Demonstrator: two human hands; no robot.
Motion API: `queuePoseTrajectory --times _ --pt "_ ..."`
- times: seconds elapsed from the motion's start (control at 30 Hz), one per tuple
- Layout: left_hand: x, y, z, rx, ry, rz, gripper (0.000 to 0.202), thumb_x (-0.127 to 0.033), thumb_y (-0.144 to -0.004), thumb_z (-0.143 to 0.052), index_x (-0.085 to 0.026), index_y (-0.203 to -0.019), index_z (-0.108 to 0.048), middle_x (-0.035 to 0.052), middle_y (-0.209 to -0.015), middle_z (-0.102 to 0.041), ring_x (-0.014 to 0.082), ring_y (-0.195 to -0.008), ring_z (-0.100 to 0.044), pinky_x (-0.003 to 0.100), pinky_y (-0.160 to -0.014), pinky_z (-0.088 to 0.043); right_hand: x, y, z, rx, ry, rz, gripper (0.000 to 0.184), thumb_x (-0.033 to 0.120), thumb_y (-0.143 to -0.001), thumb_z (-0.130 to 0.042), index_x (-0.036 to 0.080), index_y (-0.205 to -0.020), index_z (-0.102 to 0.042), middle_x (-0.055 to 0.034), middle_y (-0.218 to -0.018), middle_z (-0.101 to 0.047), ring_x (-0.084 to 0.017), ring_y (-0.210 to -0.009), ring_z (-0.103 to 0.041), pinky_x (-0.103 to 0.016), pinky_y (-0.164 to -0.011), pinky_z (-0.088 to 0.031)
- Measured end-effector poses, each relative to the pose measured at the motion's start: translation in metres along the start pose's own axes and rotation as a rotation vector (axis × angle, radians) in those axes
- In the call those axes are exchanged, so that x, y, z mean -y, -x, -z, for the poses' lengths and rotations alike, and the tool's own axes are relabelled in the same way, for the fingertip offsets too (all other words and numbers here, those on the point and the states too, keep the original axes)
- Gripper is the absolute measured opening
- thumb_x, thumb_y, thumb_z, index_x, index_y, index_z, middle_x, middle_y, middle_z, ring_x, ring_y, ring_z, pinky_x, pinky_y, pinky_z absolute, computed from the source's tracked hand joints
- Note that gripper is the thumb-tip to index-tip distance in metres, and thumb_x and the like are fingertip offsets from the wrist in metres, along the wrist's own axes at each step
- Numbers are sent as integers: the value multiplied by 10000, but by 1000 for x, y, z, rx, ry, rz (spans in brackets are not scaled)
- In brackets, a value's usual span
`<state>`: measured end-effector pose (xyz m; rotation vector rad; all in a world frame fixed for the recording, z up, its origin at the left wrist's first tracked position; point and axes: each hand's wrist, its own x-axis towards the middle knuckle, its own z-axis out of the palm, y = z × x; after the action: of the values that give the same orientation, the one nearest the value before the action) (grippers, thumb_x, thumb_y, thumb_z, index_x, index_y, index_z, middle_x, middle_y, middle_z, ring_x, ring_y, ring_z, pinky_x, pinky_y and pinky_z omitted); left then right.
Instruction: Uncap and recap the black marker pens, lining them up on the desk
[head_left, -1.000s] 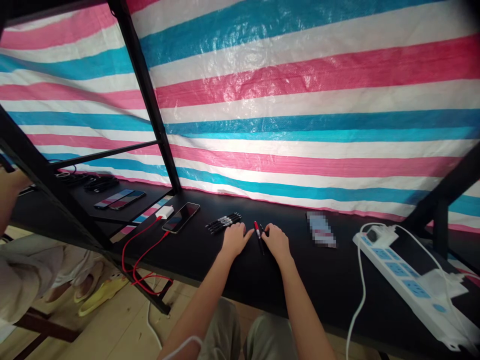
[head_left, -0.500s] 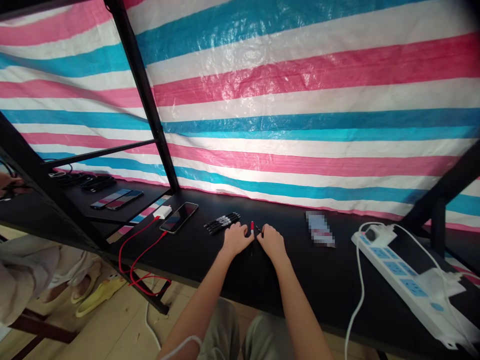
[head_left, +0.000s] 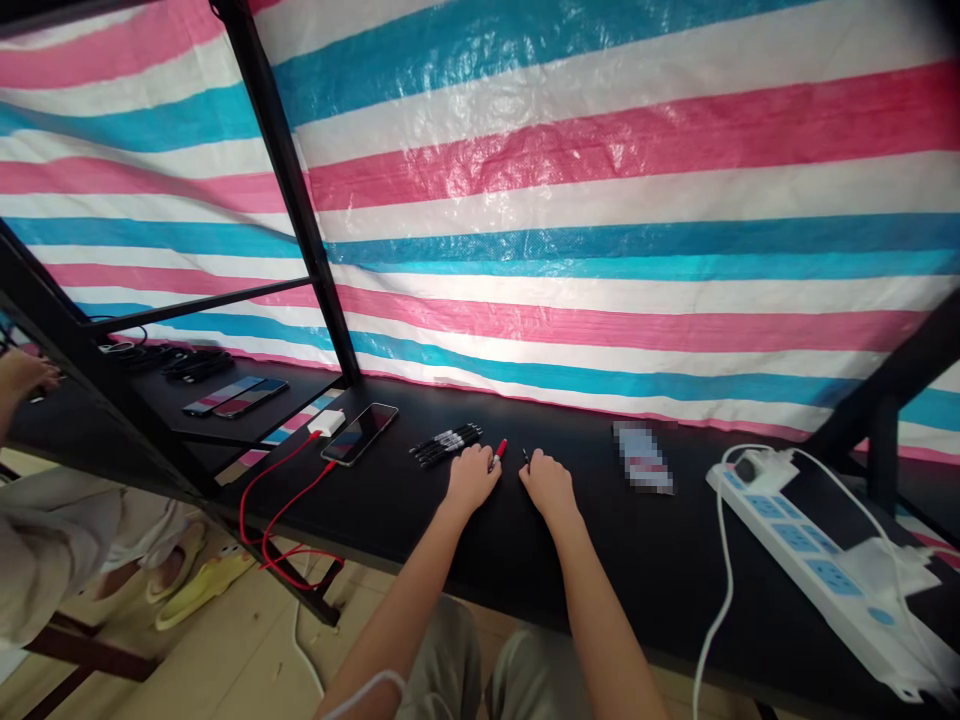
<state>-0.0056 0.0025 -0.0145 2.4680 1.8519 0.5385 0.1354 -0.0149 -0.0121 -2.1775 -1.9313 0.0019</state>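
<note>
Between the closed fingers of my left hand (head_left: 472,478) is a pen (head_left: 499,453) with a red end and a white part below it. Most of its length is hidden by the hand. My right hand (head_left: 550,484) is closed just across from it, a short gap of black tabletop between the two. A thin black pen-like piece (head_left: 526,457) pokes out of its fingertips; the rest is covered. Several black pens with white markings (head_left: 447,444) lie side by side in a row just beyond and left of my left hand.
A phone (head_left: 360,435) with a red cable and a white charger (head_left: 326,423) lie to the left. On the right are a blurred packet (head_left: 643,458) and a white power strip (head_left: 814,570) with plugs. Black frame posts stand on both sides; another person's hand (head_left: 24,380) shows far left.
My hands have moved apart a little. The red-ended pen, upright between them before, now leans in my left hand. The black piece has moved right with my right hand.
</note>
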Motion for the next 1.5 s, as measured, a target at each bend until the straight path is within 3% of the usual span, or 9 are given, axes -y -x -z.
queuePoseTrajectory --times 0.3,0.5,0.63,0.8,1.13,1.5 --pt "-1 -1 5 -103 52 -57 259 -382 -875 -341 -196 -780 -494 12 -766 -563 153 -770 -498 260 -631 -308 1 3 10 -58 -131 -92 155 233 -817 -395 140 -851 -514 -104 -844 -610 -193 -771 -608 -250 -626 -401" --pt "-5 1 14 -135 55 -70 288 -386 -885 -314 -204 -825 -528 26 -816 -571 167 -833 -476 278 -708 -319 -14 -7 14 -221 -749 -283 232 346 -789 -391 184 -816 -554 -34 -676 -632 -167 -603 -605 -251 -586 -421" --pt "-6 2 17 -115 64 -85 270 -376 -884 -331 -211 -853 -543 30 -850 -566 168 -862 -464 283 -726 -319 -22 -15 8 -315 -1180 -346 283 385 -761 -403 158 -876 -526 -37 -711 -650 -118 -396 -549 -221 -413 -387" --pt "-5 3 16 -118 54 -107 258 -373 -881 -345 -216 -867 -550 26 -849 -554 165 -873 -453 284 -748 -316 -25 -20 1 -441 -1467 -364 281 387 -737 -420 156 -876 -497 -46 -720 -651 -109 -402 -560 -178 -344 -334" --pt "-5 3 15 -152 63 -175 253 -356 -885 -343 -214 -852 -550 23 -837 -544 161 -865 -450 285 -747 -322 -30 -23 -5 -452 -1500 -365 292 406 -726 -436 157 -862 -503 -43 -720 -653 -111 -406 -566 -177 -344 -332" --pt "-4 4 20 -129 71 -154 246 -343 -885 -348 -215 -858 -557 27 -834 -545 168 -872 -449 298 -765 -326 -29 -24 -5 -352 -1505 -303 336 485 -720 -414 178 -851 -448 -27 -686 -640 -121 -416 -563 -194 -354 -339"
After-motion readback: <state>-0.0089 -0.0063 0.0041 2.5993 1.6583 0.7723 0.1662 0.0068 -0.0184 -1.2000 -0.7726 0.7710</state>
